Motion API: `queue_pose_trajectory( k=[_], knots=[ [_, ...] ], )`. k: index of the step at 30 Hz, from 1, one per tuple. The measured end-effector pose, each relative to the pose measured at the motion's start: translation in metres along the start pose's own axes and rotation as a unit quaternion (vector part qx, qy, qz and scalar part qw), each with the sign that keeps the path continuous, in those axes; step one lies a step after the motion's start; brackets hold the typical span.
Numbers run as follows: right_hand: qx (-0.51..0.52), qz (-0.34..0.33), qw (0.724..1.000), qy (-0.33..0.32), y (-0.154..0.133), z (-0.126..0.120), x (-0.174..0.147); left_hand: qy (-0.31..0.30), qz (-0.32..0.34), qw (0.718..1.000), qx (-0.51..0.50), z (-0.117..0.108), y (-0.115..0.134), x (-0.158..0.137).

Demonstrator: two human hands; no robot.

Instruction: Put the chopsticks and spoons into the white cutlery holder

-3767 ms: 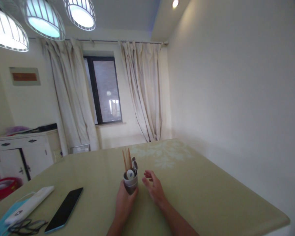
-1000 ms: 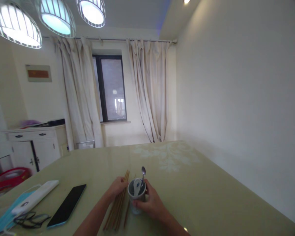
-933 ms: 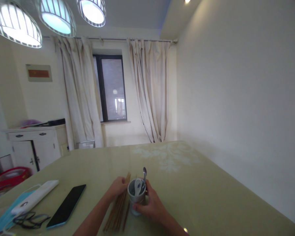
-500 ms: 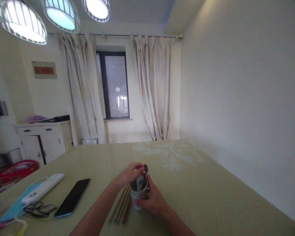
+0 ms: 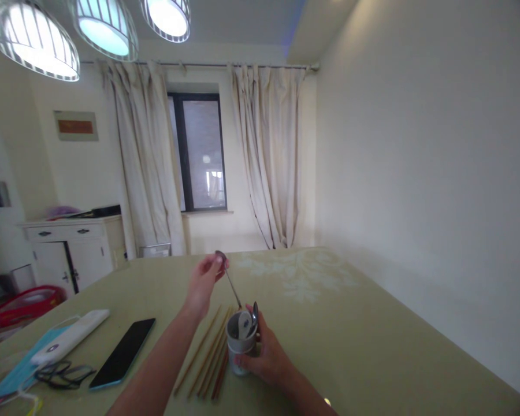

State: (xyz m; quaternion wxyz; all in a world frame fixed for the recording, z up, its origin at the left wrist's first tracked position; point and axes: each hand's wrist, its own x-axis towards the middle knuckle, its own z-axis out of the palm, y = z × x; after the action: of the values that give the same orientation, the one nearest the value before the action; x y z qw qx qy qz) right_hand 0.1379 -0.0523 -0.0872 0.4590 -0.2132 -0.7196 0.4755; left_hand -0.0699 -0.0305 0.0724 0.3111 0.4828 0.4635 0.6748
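Just beyond the holder, my left hand (image 5: 207,277) pinches a long-handled metal spoon (image 5: 231,283) near its bowl end, with the thin handle slanting down behind the rim. My right hand (image 5: 268,352) is wrapped round a grey cylindrical utensil holder (image 5: 241,346) that stands upright on the table. Inside the holder are a white spoon (image 5: 244,323) and another metal spoon (image 5: 255,315); anything deeper is hidden. Several wooden chopsticks (image 5: 205,358) lie side by side on the table, left of the holder and partly behind it.
To the left lie a black phone (image 5: 123,352), folded glasses (image 5: 63,374), a white power-bank-like device (image 5: 71,337) and a blue face mask (image 5: 23,358). The pale green table (image 5: 351,341) runs along the wall at right. Pendant lamps (image 5: 106,32) hang at upper left.
My left hand has moved up and away to the left, lifting the metal spoon out of the holder. My right hand still grips the holder in about the same place.
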Motion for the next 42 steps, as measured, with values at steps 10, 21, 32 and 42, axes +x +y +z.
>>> queue_pose_trajectory(
  k=[10, 21, 32, 42],
  knots=[
    [0.013, -0.006, 1.0, -0.004, 0.003, 0.001, 0.003, 0.076, -0.125, 0.972, 0.185, -0.08, -0.059, -0.003],
    [-0.009, 0.003, 1.0, 0.004, -0.003, 0.001, -0.003, -0.001, -0.101, 0.91, 0.401, -0.06, -0.11, -0.021],
    [-0.027, 0.007, 0.999, 0.021, -0.009, 0.002, -0.002, -0.254, 0.137, 0.91, 0.297, 0.03, -0.048, -0.061],
    [-0.025, 0.006, 1.0, 0.009, -0.02, 0.003, -0.004, 0.011, -0.026, 0.994, 0.107, -0.043, -0.026, -0.007]
  ],
)
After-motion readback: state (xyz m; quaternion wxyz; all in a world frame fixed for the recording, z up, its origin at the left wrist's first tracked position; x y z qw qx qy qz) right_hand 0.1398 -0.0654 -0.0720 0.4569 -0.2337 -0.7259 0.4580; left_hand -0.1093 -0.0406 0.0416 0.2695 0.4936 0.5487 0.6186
